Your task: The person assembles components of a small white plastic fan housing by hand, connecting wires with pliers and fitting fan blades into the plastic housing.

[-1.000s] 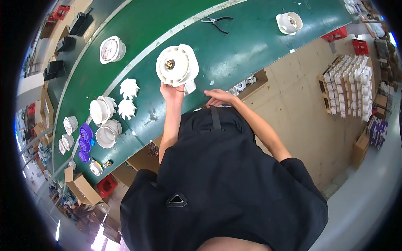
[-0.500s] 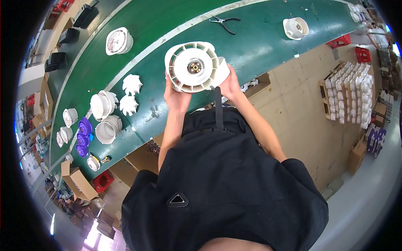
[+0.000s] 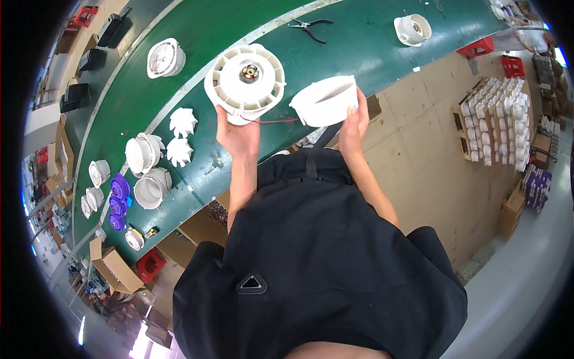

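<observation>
My left hand (image 3: 238,136) grips a white round fan housing (image 3: 230,81) from below, its vaned ring and coil-ringed centre facing up. In my right hand (image 3: 354,128) is a white plastic duct ring (image 3: 327,107), tilted, its oval opening turned upward. A thin red wire (image 3: 278,122) runs across the gap between the two parts. Both are held above the green bench (image 3: 221,128). Left of my left hand lie two white fan impellers (image 3: 183,122), one behind the other.
Pliers (image 3: 310,29) lie at the far side, and a white housing (image 3: 414,30) stands far right. White housings (image 3: 143,153), purple round parts (image 3: 119,186) and a white cylinder (image 3: 152,188) sit at left. A pallet of stacked white parts (image 3: 493,119) stands on the floor at right.
The two white parts, together before, are now apart. My left hand has carried the housing slightly left and away; my right hand has moved right with the duct ring, exposing the red wire.
</observation>
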